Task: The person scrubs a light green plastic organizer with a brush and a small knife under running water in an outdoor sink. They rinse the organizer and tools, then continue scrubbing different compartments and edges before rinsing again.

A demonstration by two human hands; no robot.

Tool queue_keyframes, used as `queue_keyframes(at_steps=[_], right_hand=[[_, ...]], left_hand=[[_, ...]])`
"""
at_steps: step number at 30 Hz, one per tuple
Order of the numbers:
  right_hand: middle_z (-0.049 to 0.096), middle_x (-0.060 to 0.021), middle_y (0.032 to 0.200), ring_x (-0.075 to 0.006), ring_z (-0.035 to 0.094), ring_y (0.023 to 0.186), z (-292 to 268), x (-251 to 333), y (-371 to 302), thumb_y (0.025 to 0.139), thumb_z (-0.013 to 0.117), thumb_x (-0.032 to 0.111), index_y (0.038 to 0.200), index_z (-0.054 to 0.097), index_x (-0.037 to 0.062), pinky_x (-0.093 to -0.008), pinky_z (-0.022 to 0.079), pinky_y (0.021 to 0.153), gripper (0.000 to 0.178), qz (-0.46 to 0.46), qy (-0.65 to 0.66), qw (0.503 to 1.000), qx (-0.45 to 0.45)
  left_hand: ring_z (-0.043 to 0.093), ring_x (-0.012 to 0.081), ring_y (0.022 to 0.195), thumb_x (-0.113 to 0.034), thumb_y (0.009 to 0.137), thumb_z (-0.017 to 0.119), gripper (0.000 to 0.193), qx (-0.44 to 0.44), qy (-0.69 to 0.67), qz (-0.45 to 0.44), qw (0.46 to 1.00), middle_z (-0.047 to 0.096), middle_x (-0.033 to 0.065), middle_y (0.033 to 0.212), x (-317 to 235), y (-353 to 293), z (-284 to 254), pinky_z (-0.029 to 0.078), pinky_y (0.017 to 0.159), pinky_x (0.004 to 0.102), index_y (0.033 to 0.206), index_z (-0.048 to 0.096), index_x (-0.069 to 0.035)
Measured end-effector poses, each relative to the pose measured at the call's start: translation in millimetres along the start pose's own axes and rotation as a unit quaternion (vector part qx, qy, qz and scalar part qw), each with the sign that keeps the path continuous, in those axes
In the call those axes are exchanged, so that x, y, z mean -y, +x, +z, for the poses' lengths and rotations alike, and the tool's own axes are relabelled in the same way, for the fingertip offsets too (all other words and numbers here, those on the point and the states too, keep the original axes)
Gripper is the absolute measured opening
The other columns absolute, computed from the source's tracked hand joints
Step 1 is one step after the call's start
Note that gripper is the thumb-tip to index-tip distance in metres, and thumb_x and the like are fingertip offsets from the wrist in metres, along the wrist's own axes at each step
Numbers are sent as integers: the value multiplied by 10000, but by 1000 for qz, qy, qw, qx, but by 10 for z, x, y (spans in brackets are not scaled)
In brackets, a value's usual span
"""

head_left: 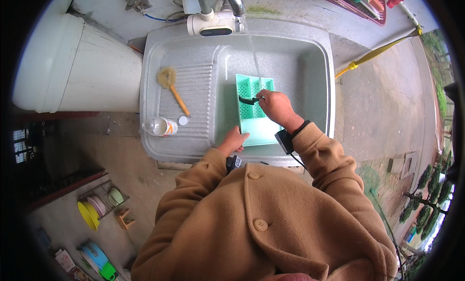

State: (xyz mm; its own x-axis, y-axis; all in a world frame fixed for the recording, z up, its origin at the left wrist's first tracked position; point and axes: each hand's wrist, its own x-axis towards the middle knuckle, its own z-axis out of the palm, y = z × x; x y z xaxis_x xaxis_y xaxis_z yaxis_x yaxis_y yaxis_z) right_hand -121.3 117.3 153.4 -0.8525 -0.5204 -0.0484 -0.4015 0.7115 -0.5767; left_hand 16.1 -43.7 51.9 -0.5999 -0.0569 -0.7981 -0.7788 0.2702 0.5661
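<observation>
A mint-green plastic organizer box [261, 131] with perforated compartments lies in the sink basin. Its near end is a smooth solid panel. My left hand [234, 139] grips the box at its near left corner, the thumb over the edge. Closed over the compartments, my right hand [278, 106] pinches a slim, dark, curved tool [247, 101]; its exact kind is unclear. The tool's dark end reaches across to the left compartments. From the faucet [234, 2] a thin stream of water [254, 51] falls toward the far end of the box.
On the ribbed drainboard [193, 94] to the left lie a round-headed brush [177, 92] with a wooden handle, a clear bottle [160, 127] and a white cap [182, 120]. A large white bucket [97, 70] stands left of the sink. A yellow-handled pole [378, 52] leans at the right.
</observation>
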Motion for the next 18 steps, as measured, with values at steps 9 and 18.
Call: queue_keyframes(at_steps=[9,18], right_hand=[[679,-187,777,-369,680,713,396,117,95,895,522,110,962,599,35,-468,539,621,127,47,-123,990,39],[696,-205,896,-366,696,859,1038,153,424,919,479,136,963,605,31,-465,555,725,170,88,-178,971,135]], left_hand=[[633,218,504,-296,889,676,382,48,28,14,998,652,153,707,-10,48,-110,526,433,345,913,585,75],[601,234,426,-282,895,660,368,-11,0,75,997,619,147,613,79,60,-52,491,414,365,824,566,67]])
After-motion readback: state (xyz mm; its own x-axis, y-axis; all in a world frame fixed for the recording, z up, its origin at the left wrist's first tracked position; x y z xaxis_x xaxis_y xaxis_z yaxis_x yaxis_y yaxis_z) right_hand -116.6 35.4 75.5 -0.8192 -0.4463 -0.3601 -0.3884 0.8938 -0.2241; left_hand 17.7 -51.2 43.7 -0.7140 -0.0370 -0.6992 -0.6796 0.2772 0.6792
